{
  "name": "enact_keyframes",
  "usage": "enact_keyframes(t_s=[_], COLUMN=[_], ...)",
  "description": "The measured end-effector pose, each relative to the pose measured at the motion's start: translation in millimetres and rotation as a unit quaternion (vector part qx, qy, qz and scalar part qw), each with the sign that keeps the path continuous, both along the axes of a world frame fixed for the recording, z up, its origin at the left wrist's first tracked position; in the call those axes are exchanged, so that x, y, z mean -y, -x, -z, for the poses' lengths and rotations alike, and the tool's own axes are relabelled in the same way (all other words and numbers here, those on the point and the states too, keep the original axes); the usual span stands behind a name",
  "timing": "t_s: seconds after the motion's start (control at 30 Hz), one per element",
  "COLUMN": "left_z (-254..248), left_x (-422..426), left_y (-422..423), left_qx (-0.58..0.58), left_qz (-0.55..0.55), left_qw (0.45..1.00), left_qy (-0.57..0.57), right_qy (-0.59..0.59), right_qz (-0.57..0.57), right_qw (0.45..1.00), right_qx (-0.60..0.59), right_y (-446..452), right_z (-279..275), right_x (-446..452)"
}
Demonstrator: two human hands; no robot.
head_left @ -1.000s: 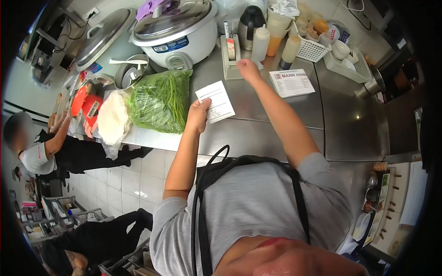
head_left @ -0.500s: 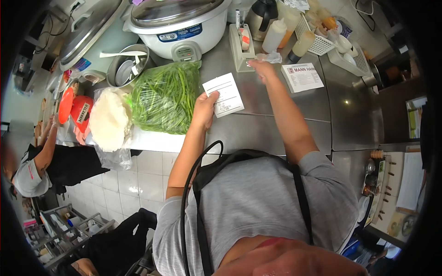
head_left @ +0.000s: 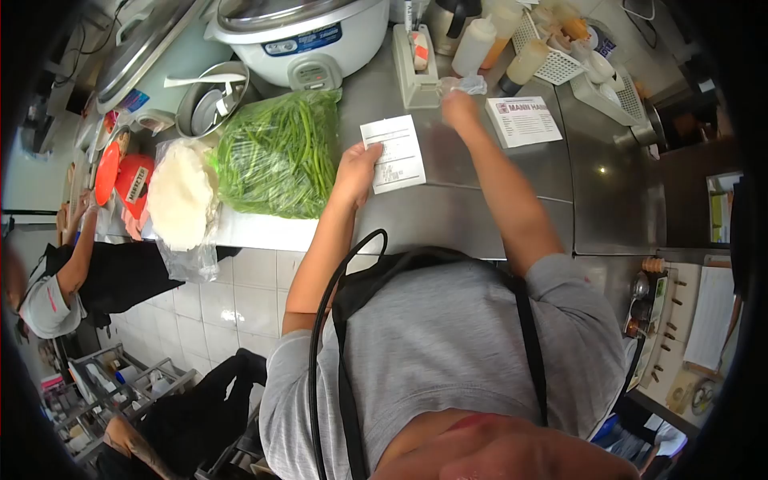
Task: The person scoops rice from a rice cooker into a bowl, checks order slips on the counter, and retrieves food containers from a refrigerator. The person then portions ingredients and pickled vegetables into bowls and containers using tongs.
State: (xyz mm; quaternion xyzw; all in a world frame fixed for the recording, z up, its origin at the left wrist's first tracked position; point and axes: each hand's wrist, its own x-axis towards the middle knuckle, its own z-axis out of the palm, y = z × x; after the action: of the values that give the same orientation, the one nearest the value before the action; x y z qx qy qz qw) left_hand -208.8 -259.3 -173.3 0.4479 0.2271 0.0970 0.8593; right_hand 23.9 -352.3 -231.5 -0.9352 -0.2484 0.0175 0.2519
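Observation:
A printed paper slip point(head_left: 400, 164) is pinched in my left hand point(head_left: 358, 172), held flat above the steel counter. My right hand point(head_left: 462, 112) is closed just to the right of the tape dispenser point(head_left: 416, 84), near a crumpled clear plastic piece point(head_left: 468, 85). Whatever its fingers hold is too small to tell. A roll of tape with an orange-red mark point(head_left: 419, 52) sits in the dispenser. To the right lies a stack of printed paper pads point(head_left: 524, 124). Left of my left hand is a clear bag of long green vegetables point(head_left: 280, 156).
Two large rice cookers point(head_left: 316, 44) and a metal pot point(head_left: 190, 120) stand behind the bag. Squeeze bottles point(head_left: 474, 48), a thermos and white baskets point(head_left: 596, 96) line the back right. A co-worker point(head_left: 56, 296) works at the far left; another person in dark clothing is lower left.
My right hand has drawn a little to the right, away from the dispenser's front end, and its fingers are more closed. The slip has turned slightly in my left hand. The view has shifted a little.

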Motion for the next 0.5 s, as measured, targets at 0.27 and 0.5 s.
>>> enact_keyframes(t_s=[0.27, 0.5], left_z=[11, 27], left_x=[54, 139], left_y=[-48, -109], left_qx=[-0.017, -0.006], left_qz=[0.063, 0.161], left_qw=[0.995, 0.985], left_qy=[-0.078, -0.061], right_qy=[-0.373, -0.321], right_qz=[-0.094, -0.020], right_qw=[0.805, 0.930], right_qx=[-0.452, -0.178], right_y=[59, 18], right_z=[-57, -28], right_x=[69, 156])
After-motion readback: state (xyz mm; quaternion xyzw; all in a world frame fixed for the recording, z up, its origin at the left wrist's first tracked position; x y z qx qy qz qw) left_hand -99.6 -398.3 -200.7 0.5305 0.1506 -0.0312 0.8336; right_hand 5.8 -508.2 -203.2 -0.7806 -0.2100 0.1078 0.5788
